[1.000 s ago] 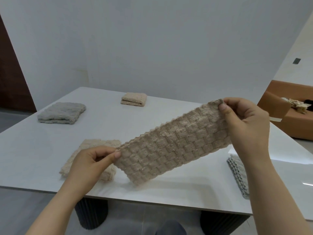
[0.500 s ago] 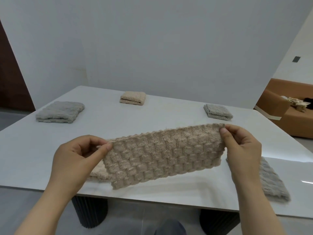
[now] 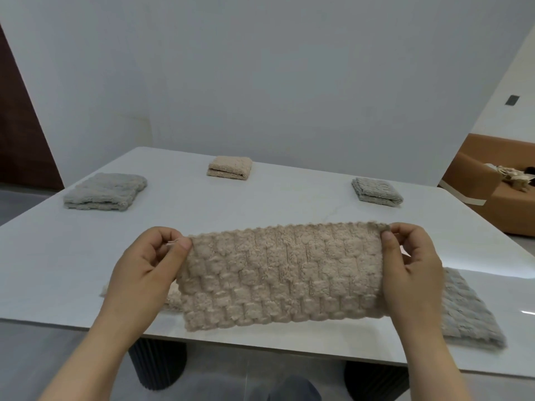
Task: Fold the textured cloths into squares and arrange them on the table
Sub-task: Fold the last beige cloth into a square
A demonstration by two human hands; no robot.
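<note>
Head view shows the beige cloth [image 3: 282, 277] held up as a long doubled strip, stretched level over the near part of the table [image 3: 260, 204]. The left hand [image 3: 147, 273] pinches its upper left corner between thumb and forefinger, and the right hand [image 3: 411, 267] pinches the upper right corner the same way — both hands are closed on fabric, not spread. The strip's lower edge hangs free, apparently just above the tabletop.

3 folded squares sit well apart on the far side: a grey square [image 3: 104, 192] to the left, a beige square [image 3: 230, 167] in the middle, a smaller grey square [image 3: 376, 190] to the right. Another grey cloth [image 3: 469, 311] lies flat near the right wrist, and a beige one [image 3: 170, 296] shows partly behind the left hand.

Likely risk: only the top corners are gripped, so the 2 layers could slip apart when the ends are brought together — giving a skewed square. Setting it down could also land it on the cloth lying behind it
</note>
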